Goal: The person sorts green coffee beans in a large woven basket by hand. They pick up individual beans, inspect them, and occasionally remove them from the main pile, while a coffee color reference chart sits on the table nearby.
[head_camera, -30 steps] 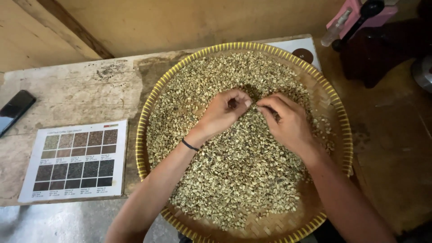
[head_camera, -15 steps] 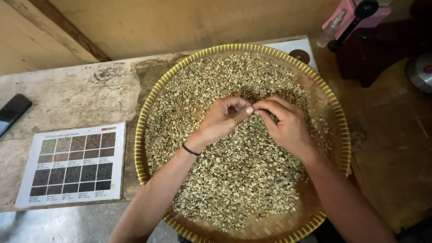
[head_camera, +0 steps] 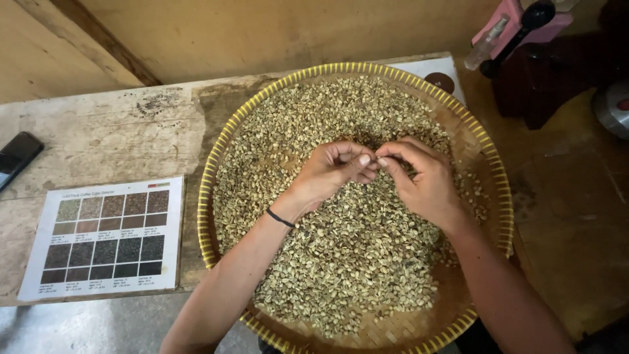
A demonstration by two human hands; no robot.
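A large round woven tray with a yellow rim lies on a worn wooden table and is covered with pale green beans. My left hand, a thin black band on its wrist, is curled just above the beans near the tray's middle. My right hand meets it, fingertips pinched against the left fingertips. Something small seems held between the fingertips, but it is too small to make out.
A printed chart of brown and grey colour squares lies left of the tray. A dark phone sits at the table's far left edge. A pink object and a dark container stand at the back right, past the tray.
Both hands have risen slightly off the beans and drawn their fingertips together. The view has shifted a little; the tray stays where it was.
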